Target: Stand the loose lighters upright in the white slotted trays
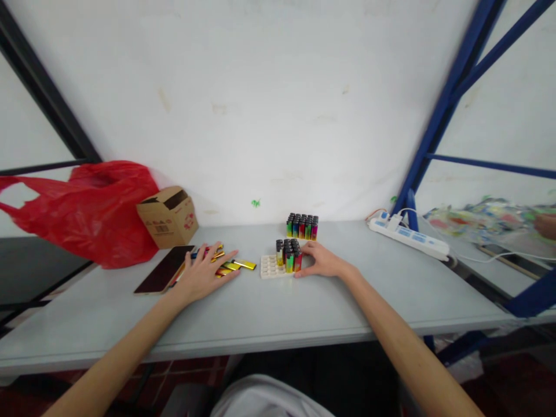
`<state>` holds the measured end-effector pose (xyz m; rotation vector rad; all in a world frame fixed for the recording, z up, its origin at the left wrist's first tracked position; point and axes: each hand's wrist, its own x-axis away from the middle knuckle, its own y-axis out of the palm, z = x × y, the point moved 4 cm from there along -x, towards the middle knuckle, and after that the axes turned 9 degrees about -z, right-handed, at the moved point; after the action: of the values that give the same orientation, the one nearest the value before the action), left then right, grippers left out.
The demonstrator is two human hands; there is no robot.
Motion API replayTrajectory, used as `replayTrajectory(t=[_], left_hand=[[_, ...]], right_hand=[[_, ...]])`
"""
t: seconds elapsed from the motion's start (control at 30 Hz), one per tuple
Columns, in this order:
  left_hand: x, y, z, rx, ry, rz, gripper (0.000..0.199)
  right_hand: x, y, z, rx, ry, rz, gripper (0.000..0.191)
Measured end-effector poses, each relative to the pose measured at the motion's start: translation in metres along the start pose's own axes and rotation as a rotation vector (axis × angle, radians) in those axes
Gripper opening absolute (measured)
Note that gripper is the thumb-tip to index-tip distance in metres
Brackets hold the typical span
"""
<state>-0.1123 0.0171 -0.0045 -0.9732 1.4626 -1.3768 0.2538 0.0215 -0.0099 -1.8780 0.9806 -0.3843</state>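
My left hand (206, 272) lies with fingers spread over several loose lighters (244, 264) on the table, some of them partly hidden under it. Their bodies are shiny yellow, red and blue. In front of me is a small white tray (270, 267) with rows of holes. Upright lighters with black tops (289, 258) fill its right part, and the holes on the left show bare. My right hand (320, 260) grips the tray's right end, thumb at the front and fingers behind, close against the lighters.
Behind the tray stands a second block of upright lighters (302, 227). A phone (163, 271), a cardboard box (169, 219) and a red plastic bag (108, 214) are on the left. A white power strip (408, 236) lies right, beside a blue metal frame (428, 130). Another person's hand (545, 226) shows far right.
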Motion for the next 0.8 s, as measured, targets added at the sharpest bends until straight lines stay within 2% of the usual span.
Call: replayTrajectory(t=[0.27, 0.47, 0.67, 0.8], left_hand=[[-0.007, 0.003, 0.001, 0.003, 0.077, 0.035, 0.059], [-0.007, 0.004, 0.004, -0.001, 0.083, 0.024, 0.061], [-0.007, 0.009, 0.022, 0.036, 0.153, 0.069, 0.058], [-0.007, 0.011, 0.034, 0.063, 0.154, 0.068, 0.058]], right_hand=[[-0.002, -0.001, -0.002, 0.015, -0.009, -0.006, 0.061], [-0.001, -0.004, 0.002, -0.005, -0.01, -0.001, 0.061], [0.009, -0.014, 0.009, -0.02, -0.07, 0.053, 0.058], [0.014, -0.017, 0.013, -0.037, -0.057, 0.073, 0.06]])
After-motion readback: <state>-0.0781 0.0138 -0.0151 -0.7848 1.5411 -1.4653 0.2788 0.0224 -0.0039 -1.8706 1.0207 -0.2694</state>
